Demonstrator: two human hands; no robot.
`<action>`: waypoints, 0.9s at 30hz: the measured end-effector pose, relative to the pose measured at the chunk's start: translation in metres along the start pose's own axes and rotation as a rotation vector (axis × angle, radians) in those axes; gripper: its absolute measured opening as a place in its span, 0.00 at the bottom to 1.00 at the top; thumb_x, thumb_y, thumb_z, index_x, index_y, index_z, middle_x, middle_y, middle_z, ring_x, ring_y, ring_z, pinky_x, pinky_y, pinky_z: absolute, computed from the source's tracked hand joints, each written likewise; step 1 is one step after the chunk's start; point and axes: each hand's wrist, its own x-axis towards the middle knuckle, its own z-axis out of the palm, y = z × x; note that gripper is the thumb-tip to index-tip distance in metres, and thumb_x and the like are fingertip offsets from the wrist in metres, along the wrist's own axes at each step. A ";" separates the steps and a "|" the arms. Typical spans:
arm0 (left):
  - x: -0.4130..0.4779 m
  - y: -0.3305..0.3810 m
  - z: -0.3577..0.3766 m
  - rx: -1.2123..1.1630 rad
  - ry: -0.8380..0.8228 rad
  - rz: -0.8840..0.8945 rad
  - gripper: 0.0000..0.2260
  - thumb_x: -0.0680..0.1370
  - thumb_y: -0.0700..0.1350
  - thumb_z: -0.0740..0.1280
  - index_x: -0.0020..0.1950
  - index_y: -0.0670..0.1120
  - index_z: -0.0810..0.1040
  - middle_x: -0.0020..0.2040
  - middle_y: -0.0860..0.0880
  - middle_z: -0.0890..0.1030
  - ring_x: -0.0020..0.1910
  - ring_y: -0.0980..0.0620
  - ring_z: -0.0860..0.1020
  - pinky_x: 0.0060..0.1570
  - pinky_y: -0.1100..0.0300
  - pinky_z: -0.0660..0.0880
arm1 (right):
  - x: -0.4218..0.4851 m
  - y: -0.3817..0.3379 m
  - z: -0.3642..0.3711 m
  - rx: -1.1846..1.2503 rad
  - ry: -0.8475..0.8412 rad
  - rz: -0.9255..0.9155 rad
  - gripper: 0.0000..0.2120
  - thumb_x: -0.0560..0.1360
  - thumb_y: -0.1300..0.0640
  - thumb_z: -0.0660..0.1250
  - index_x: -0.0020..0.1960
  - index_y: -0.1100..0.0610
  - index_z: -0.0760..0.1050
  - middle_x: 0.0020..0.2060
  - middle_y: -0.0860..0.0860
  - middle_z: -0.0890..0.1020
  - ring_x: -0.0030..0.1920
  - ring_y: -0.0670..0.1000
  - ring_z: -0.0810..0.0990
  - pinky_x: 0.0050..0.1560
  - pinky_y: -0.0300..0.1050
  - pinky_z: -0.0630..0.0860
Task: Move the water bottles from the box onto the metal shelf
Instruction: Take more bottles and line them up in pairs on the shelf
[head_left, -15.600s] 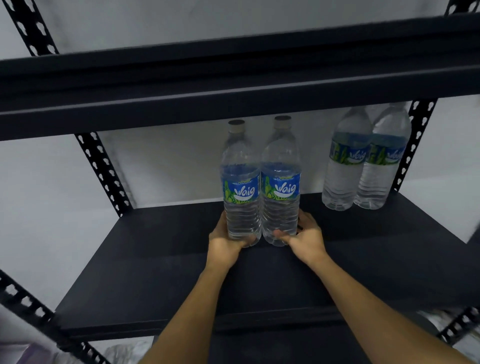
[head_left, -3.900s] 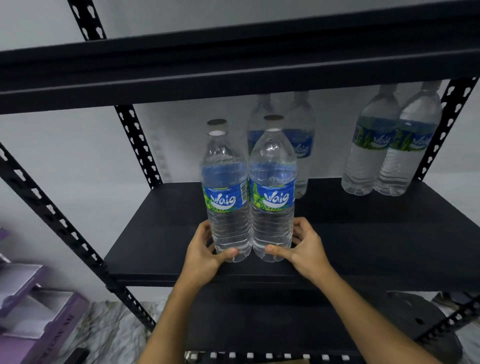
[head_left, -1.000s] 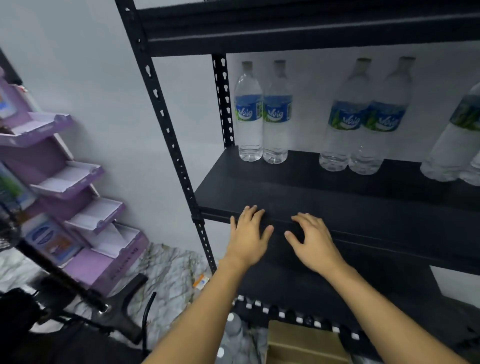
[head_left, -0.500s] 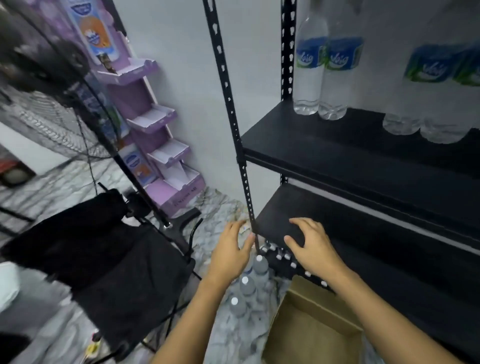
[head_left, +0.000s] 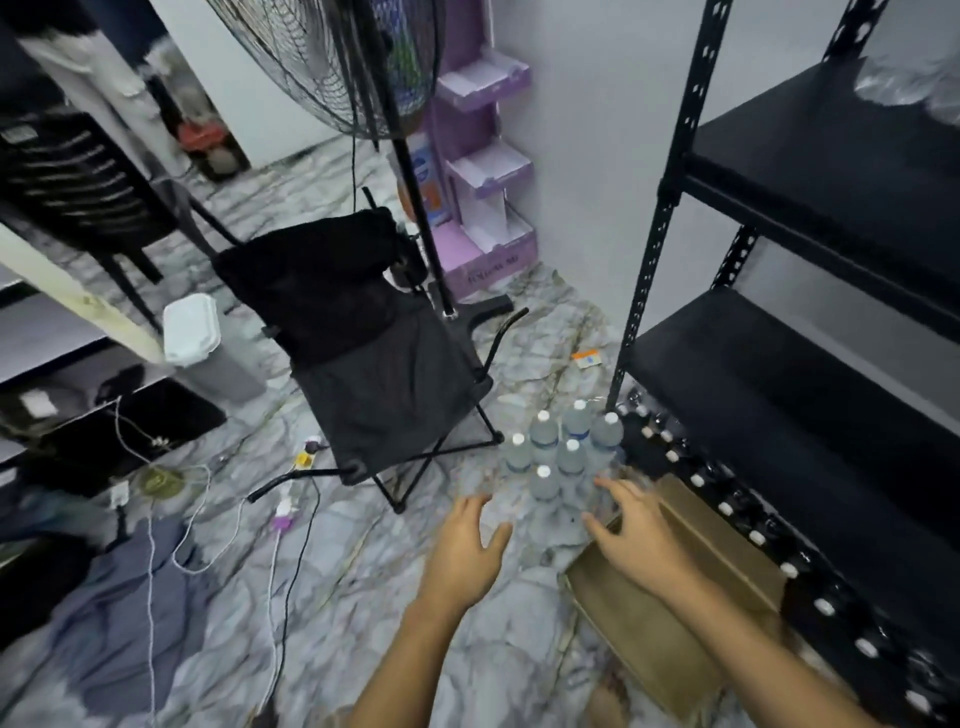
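Observation:
Several clear water bottles (head_left: 558, 452) with white caps stand close together on the marble floor, by the foot of the black metal shelf (head_left: 810, 171). A brown cardboard box (head_left: 675, 639) lies just right of them, open side up. My left hand (head_left: 462, 551) hovers with spread fingers to the near left of the bottles, holding nothing. My right hand (head_left: 634, 535) is open over the box's far corner, its fingertips near the closest bottles. Blurred bottle bases (head_left: 904, 85) show on the upper shelf board at the top right.
A black folding chair (head_left: 374, 338) stands left of the bottles. A standing fan (head_left: 343, 57) and a purple display rack (head_left: 483, 171) are behind it. Cables (head_left: 280, 525) and a grey cloth (head_left: 114, 597) lie on the floor at left. More capped bottles (head_left: 753, 535) line the bottom shelf.
My view has swung down from the shelf to the floor. Both hands have dropped from the shelf edge toward the bottles and box, still holding nothing.

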 end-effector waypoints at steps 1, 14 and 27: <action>-0.007 -0.010 0.002 -0.005 -0.009 -0.015 0.23 0.82 0.55 0.62 0.75 0.48 0.66 0.73 0.50 0.69 0.72 0.50 0.68 0.68 0.58 0.66 | -0.005 -0.001 0.009 -0.012 -0.012 0.012 0.21 0.75 0.55 0.68 0.67 0.58 0.72 0.63 0.55 0.75 0.66 0.57 0.69 0.65 0.45 0.64; -0.080 -0.150 0.041 -0.191 -0.138 -0.171 0.25 0.82 0.55 0.62 0.76 0.49 0.64 0.75 0.49 0.68 0.73 0.49 0.68 0.71 0.52 0.68 | -0.079 0.011 0.146 -0.009 -0.102 0.171 0.23 0.77 0.48 0.65 0.69 0.55 0.68 0.66 0.52 0.71 0.65 0.53 0.71 0.62 0.46 0.69; 0.027 -0.253 0.177 -0.386 0.011 -0.105 0.27 0.80 0.54 0.66 0.77 0.51 0.63 0.74 0.54 0.68 0.71 0.52 0.70 0.70 0.53 0.69 | -0.001 0.164 0.278 0.097 0.094 0.092 0.28 0.74 0.50 0.70 0.70 0.56 0.68 0.64 0.53 0.74 0.65 0.53 0.72 0.64 0.45 0.69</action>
